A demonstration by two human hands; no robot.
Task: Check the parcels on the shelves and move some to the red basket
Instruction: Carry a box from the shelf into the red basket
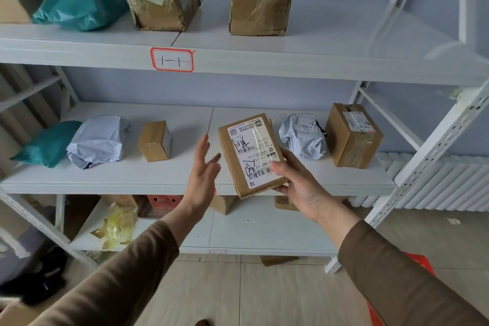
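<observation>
I see a flat brown parcel (251, 155) with a white shipping label, held up in front of the middle shelf (185, 182). My right hand (299, 182) forms the grip, thumb on the label and fingers curled beneath its lower corner. Just left of the grip, my left hand (203, 174) is open, fingers straight, touching nothing. Below and right of the grip, a red basket (420, 262) edge shows behind my sleeve.
</observation>
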